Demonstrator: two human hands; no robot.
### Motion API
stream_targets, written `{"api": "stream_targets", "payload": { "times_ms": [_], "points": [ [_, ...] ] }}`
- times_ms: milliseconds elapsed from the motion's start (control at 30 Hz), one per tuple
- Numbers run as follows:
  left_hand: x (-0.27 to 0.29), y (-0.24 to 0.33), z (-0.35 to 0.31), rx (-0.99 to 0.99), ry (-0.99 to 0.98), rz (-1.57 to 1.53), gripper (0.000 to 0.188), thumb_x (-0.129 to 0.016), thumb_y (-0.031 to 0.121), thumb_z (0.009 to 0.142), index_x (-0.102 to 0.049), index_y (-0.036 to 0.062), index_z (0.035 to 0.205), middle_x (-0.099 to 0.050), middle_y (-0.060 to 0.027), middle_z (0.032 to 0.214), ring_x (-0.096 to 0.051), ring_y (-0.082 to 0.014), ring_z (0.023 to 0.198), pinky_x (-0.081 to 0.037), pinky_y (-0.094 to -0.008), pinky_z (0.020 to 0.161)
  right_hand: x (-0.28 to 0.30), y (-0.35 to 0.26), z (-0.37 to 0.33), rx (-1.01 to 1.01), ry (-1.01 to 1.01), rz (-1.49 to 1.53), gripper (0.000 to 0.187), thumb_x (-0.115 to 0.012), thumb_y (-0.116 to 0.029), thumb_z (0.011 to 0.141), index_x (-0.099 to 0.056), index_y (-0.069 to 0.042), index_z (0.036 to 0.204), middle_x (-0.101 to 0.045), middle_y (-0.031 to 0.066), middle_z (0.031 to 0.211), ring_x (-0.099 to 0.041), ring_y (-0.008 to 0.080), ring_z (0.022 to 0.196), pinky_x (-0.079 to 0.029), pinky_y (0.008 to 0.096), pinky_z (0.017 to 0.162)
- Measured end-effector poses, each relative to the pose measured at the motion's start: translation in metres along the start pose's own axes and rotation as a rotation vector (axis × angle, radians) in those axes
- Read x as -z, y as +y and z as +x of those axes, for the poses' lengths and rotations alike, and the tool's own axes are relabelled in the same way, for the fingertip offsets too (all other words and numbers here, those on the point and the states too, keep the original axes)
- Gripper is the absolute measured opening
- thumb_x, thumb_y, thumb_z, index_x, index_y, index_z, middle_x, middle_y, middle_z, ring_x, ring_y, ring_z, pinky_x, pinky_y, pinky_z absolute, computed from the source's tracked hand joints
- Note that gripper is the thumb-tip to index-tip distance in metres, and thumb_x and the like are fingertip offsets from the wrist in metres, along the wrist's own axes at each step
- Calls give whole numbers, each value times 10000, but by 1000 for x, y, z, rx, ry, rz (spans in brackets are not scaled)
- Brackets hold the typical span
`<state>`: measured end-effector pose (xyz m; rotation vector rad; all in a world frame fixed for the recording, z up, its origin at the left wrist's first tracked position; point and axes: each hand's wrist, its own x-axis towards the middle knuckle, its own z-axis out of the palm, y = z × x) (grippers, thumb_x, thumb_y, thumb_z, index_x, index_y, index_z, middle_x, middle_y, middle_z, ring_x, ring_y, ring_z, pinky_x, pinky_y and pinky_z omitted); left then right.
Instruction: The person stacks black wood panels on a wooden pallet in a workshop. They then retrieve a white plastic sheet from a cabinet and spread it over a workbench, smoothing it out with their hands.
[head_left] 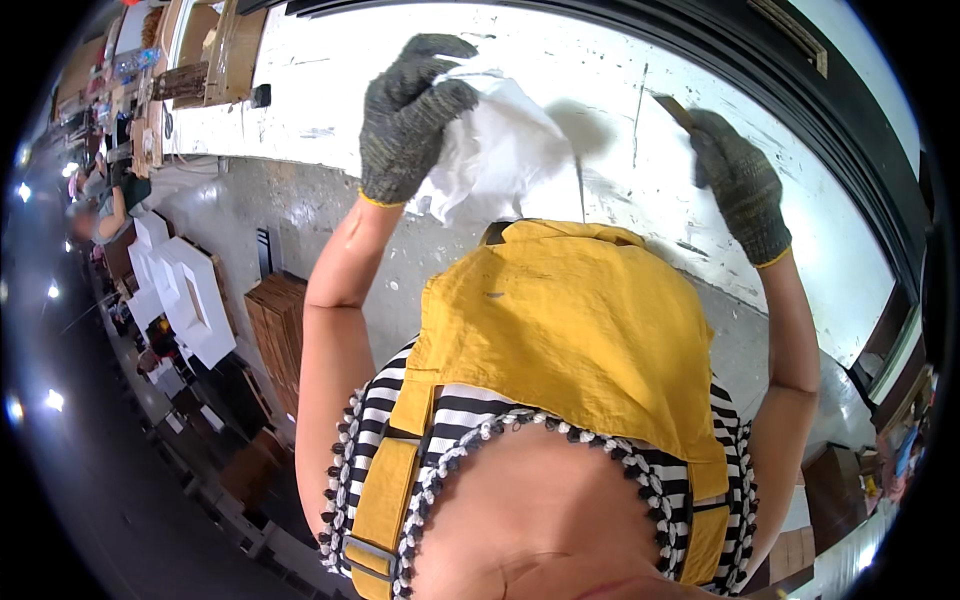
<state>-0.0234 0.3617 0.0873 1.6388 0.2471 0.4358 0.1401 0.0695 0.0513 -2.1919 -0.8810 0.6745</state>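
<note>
Left hand (408, 115), in a dark knit glove, fingers curled tight around a crumpled white rag (490, 150) held against the white painted panel (620, 150). The rag looks soft, light and limp; bunching it suits. Right hand (738, 185), gloved, fingers closed on a thin scraper handle (672, 108). Panel chalky, scuffed, dark-framed. Workshop at left: stacked brown boards (280, 330), white boxes (190, 290).
</note>
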Motion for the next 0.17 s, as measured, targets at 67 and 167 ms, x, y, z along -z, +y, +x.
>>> {"api": "stream_targets", "payload": {
  "times_ms": [67, 167],
  "points": [
    [-8, -6, -2, -42, -53, 259, 125, -662, -11, 754, -673, 11, 876, -653, -115, 1018, -624, -247, 930, -509, -303, 744, -15, -13, 4, 227, -21, 398, 235, -506, -216, 964, -615, -62, 1105, -691, 73, 880, -653, 123, 679, -541, 248, 581],
    [-10, -19, 1, -373, -170, 517, 154, -650, 13, 760, -680, 31, 911, -659, -119, 1013, -598, -289, 1042, -496, -329, 829, -28, -23, 6, 401, -3, 339, 245, -537, -181, 946, -608, -74, 1154, -682, 123, 985, -685, 161, 783, -570, 252, 688]
  ]
}}
